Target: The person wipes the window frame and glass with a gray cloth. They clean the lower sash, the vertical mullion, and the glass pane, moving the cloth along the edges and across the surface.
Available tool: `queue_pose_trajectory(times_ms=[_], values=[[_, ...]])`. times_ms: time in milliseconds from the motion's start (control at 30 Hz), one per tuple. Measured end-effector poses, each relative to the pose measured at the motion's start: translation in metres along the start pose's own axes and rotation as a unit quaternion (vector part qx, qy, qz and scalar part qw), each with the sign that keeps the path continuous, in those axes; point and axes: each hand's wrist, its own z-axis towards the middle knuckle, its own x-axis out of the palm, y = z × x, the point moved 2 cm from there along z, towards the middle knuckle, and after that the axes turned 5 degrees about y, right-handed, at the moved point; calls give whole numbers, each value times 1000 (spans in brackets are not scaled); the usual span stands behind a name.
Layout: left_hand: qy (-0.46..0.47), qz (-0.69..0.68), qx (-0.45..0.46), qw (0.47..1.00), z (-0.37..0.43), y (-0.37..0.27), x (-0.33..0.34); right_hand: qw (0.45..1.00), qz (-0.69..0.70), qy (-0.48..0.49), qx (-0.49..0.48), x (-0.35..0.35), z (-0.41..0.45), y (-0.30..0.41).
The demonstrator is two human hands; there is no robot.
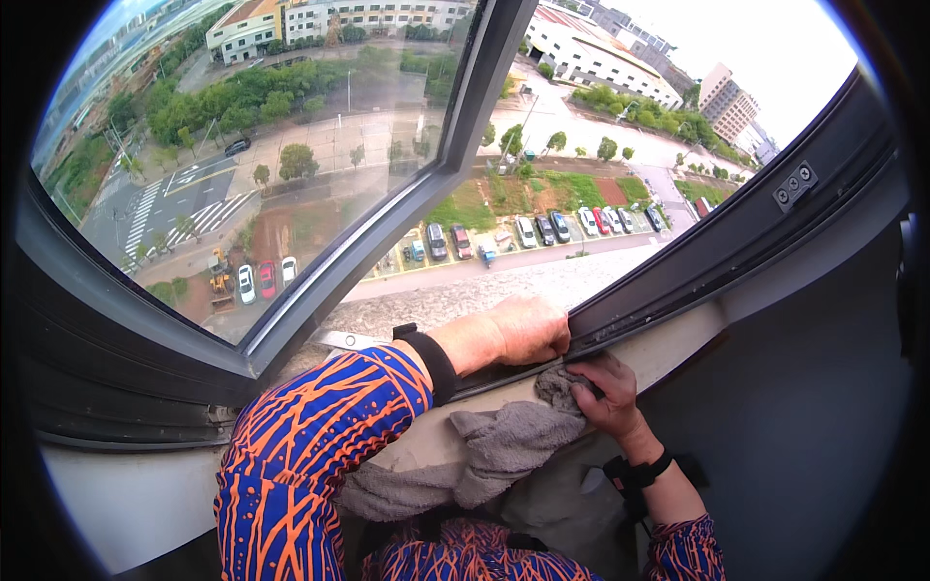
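My right hand (612, 392) grips a bunched part of a grey-brown cloth (519, 443) against the inner side of the dark window frame (647, 305). The rest of the cloth drapes over the pale sill (418, 439) towards my body. My left hand (527, 330) reaches across the lower frame rail, its fingers curled down at the frame close to my right hand. Its fingertips are partly hidden, and I cannot tell whether it holds anything. A black strap circles each wrist.
An outward-opened glass sash (290, 167) in a dark frame stands to the left, with a metal stay arm (350, 340) at its foot. Outside is a rough ledge (436, 301), high above parked cars (524, 231). A screwed metal plate (795, 185) sits on the right jamb.
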Motion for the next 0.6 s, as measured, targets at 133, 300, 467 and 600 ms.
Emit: queue_pose_trajectory(times_ms=[133,300,467,600], values=[[6,3,-5,1000,-2,-3,-4,1000,7,6,10,0,2,3],[-5,15,35,999,-5,2,-4,1000,-4,10,11,2,3,2],[3,41,22,999,-4,-7,-10,1000,-5,9,21,0,0,3],[-81,160,-45,983,-8,-2,-19,1000,-9,7,20,-1,-1,2]])
